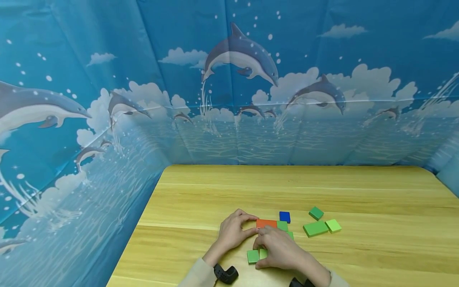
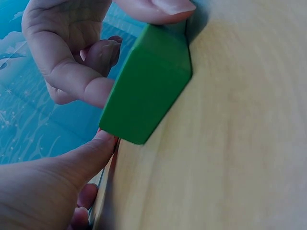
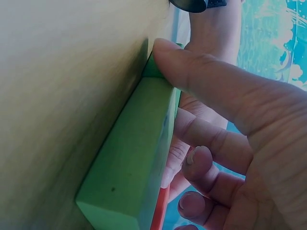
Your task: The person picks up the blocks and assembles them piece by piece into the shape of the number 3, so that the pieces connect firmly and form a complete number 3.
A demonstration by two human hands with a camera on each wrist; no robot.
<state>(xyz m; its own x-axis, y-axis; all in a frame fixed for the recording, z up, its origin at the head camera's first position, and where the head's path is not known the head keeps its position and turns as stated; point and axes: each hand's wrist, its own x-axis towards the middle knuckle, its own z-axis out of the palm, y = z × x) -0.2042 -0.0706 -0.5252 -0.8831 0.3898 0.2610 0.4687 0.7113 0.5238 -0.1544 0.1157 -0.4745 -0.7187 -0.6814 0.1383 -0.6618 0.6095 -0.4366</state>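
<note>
One red block (image 1: 266,223); long axis runs sideways.

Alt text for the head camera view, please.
The left hand holds a red block and the right hand pinches a green block on a table, with more blocks nearby. Behind is a dolphin-print backdrop.

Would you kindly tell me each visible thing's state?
Left hand: gripping orange block
Right hand: pinching front green block
Orange block: flat, held
Front green block: held
Blue block: flat, untouched
Long green block: flat, untouched
Lime square: flat, untouched
Dark green block: flat, untouched
Green blocks beneath right hand: partly hidden
</note>
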